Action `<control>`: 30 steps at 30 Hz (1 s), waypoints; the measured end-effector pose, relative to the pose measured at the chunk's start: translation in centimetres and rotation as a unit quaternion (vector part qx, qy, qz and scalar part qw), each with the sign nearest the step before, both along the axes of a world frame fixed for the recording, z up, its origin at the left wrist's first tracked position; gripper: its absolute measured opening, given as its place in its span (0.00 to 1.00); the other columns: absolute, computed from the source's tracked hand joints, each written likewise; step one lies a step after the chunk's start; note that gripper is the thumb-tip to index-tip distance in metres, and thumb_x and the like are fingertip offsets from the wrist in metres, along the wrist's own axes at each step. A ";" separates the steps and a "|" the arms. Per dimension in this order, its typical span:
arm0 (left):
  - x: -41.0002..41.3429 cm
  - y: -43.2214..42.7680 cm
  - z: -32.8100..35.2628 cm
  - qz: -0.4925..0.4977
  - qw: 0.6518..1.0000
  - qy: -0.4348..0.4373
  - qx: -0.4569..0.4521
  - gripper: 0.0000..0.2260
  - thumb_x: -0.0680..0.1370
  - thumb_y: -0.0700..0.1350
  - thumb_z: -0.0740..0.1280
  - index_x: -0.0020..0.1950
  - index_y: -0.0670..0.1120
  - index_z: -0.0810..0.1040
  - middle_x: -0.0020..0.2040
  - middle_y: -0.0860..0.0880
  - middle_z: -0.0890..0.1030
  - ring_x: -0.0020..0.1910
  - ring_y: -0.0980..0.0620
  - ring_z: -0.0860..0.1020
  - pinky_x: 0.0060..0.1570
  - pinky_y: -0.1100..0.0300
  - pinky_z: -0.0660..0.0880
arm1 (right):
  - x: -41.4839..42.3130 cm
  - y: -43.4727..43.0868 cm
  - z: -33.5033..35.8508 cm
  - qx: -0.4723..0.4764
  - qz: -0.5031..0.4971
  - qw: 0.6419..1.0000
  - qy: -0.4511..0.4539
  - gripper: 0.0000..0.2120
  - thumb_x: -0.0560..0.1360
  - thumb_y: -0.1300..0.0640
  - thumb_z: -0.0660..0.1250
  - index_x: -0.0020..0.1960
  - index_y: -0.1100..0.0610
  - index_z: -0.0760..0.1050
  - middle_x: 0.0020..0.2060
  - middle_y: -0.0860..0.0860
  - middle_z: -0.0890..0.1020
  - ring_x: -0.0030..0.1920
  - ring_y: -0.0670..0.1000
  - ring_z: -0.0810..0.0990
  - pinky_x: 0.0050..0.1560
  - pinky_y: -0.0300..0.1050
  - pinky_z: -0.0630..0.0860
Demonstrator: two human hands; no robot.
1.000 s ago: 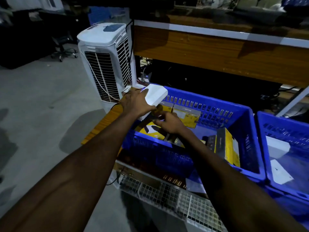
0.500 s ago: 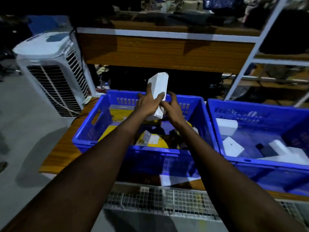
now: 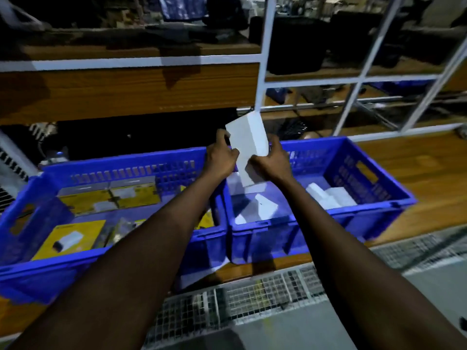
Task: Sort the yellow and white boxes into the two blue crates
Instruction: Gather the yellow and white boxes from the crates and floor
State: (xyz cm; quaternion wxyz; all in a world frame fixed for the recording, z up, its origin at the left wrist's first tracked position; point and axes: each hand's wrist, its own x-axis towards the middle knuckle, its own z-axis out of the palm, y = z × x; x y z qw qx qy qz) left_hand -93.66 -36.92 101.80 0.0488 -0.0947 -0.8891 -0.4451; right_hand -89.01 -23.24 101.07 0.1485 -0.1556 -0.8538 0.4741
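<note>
Both hands hold one white box (image 3: 249,145) upright above the near-left corner of the right blue crate (image 3: 374,173): the left hand (image 3: 221,157) clamps its left edge, the right hand (image 3: 271,161) its lower right side. Below lie several white boxes (image 3: 331,197). The left blue crate (image 3: 30,223), touching the right one, carries yellow boxes (image 3: 73,238). Both crates sit on a wooden table (image 3: 424,178); a wire mesh panel (image 3: 252,294) runs along its near edge. Shelf items behind are too dim to identify.
</note>
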 end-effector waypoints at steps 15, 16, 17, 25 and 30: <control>3.3 18.4 -4.7 -0.143 0.974 -0.049 -0.168 0.18 0.74 0.51 0.66 0.64 0.55 0.75 0.59 0.45 0.80 0.60 0.42 0.77 0.56 0.49 0.76 | 6.1 18.3 -3.5 0.272 -0.168 0.943 -0.087 0.31 0.71 0.55 0.66 0.72 0.51 0.60 0.58 0.59 0.77 0.61 0.66 0.73 0.53 0.61 0.72; 3.6 19.4 -5.2 -0.153 0.971 -0.052 -0.179 0.20 0.75 0.51 0.67 0.67 0.55 0.74 0.62 0.46 0.79 0.62 0.42 0.76 0.58 0.48 0.75 | 6.3 19.3 -3.9 0.279 -0.172 0.940 -0.095 0.32 0.71 0.55 0.67 0.72 0.51 0.60 0.59 0.60 0.76 0.62 0.66 0.72 0.53 0.62 0.72; 3.9 20.3 -5.5 -0.161 0.967 -0.056 -0.192 0.22 0.76 0.52 0.66 0.70 0.54 0.71 0.66 0.46 0.76 0.64 0.42 0.74 0.60 0.47 0.74 | 6.5 20.3 -4.3 0.285 -0.175 0.936 -0.107 0.32 0.71 0.55 0.67 0.73 0.51 0.59 0.60 0.60 0.76 0.62 0.66 0.72 0.54 0.62 0.73; 4.6 24.9 -7.8 -0.203 0.950 -0.059 -0.229 0.29 0.75 0.52 0.68 0.75 0.52 0.66 0.70 0.43 0.72 0.66 0.40 0.72 0.62 0.46 0.73 | 7.0 24.8 -6.5 0.255 -0.158 0.935 -0.189 0.32 0.74 0.54 0.65 0.74 0.51 0.55 0.65 0.63 0.71 0.64 0.68 0.71 0.54 0.65 0.71; 5.0 25.8 -8.4 -0.209 0.933 -0.072 -0.284 0.34 0.74 0.55 0.68 0.78 0.56 0.57 0.72 0.43 0.67 0.70 0.38 0.66 0.63 0.44 0.70 | 6.8 25.6 -6.5 0.229 -0.119 0.915 -0.309 0.34 0.74 0.46 0.67 0.74 0.53 0.59 0.72 0.64 0.62 0.69 0.70 0.63 0.66 0.69 0.62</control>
